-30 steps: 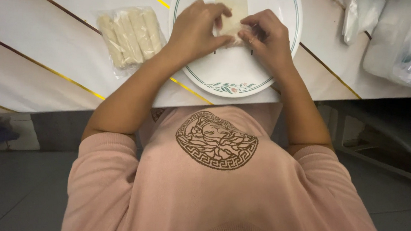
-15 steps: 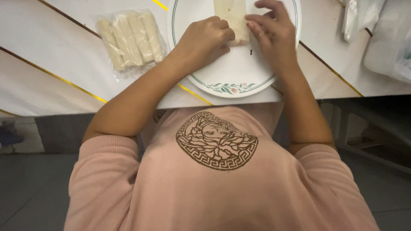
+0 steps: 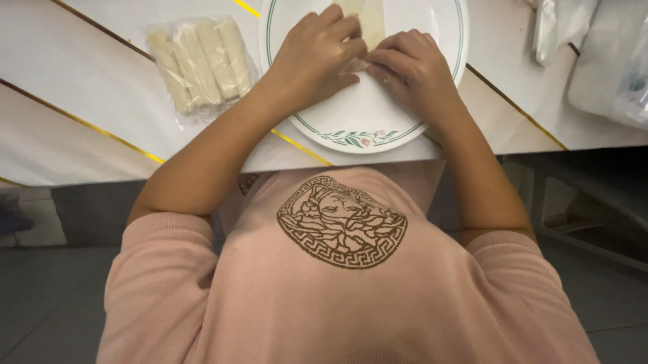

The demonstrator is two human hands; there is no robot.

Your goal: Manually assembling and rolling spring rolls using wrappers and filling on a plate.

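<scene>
A white plate with a green rim line and a leaf pattern lies on the table in front of me. On it lies a pale thin wrapper, partly folded. My left hand and my right hand rest side by side on the plate. Their fingertips meet and pinch the near end of the wrapper. What lies under the fingers is hidden.
A clear bag of several pale rolls lies left of the plate. Clear plastic bags sit at the far right. The white table has thin yellow and brown lines; its edge runs just before my chest.
My right hand has drawn back from the far side of the plate toward me. Both hands now meet at the wrapper's near end, and more of the wrapper shows beyond them.
</scene>
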